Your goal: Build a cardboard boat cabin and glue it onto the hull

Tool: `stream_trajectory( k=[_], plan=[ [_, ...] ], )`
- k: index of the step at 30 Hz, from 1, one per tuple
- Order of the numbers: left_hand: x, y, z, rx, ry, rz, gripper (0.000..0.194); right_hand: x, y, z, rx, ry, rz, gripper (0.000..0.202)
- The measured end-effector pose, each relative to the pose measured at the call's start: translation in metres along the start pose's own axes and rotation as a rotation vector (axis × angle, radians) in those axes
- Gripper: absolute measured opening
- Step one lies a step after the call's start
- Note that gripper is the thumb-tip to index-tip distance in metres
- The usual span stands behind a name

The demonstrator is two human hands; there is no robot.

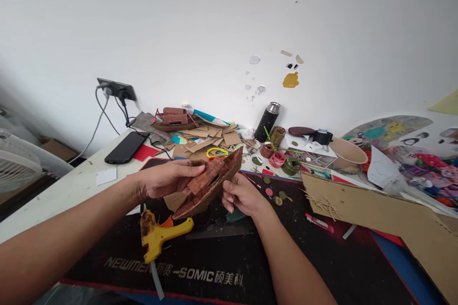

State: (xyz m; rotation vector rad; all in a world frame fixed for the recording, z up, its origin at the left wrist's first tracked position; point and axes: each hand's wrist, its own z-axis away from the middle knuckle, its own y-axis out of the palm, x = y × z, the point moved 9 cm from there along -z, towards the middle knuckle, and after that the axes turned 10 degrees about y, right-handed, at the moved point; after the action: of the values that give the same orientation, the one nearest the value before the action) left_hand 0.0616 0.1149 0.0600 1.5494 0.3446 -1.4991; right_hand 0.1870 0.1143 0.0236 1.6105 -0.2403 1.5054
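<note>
A reddish-brown model boat [211, 181] is tilted above the black mat [214, 252], one end up to the right. My left hand [175, 178] grips its curved cabin roof from the left, thumb on top. At the hull's right side, my right hand [241, 194] pinches the boat between thumb and fingers; some of its fingers are hidden behind the hull. A yellow glue gun [157, 236] with a clear glue stick lies on the mat below my left hand.
Behind are a second model boat [175, 119], cardboard scraps [211, 136], a black flask [267, 121] and paint jars [278, 158]. A phone [127, 147] lies left. To the right are toothpicks [324, 204] on a cardboard sheet [379, 202] and a red cutter [319, 223].
</note>
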Motion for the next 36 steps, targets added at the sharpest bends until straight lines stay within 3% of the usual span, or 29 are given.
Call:
stream_trajectory(
  k=[13,22,31,36],
  plan=[
    [0.01,-0.005,-0.001,-0.046,0.01,0.057,0.063,-0.002,0.002,0.0,0.024,0.021,0.017,0.058],
    [0.006,0.0,0.002,-0.037,0.013,0.053,0.059,-0.001,0.004,0.002,0.03,0.017,0.017,0.058],
    [0.011,-0.014,0.0,-0.135,0.007,-0.036,0.055,-0.002,0.005,0.001,0.039,0.022,0.017,0.059],
    [0.011,-0.012,-0.001,-0.153,0.018,0.012,0.052,0.0,0.005,0.001,0.036,0.021,0.01,0.059]
  ],
)
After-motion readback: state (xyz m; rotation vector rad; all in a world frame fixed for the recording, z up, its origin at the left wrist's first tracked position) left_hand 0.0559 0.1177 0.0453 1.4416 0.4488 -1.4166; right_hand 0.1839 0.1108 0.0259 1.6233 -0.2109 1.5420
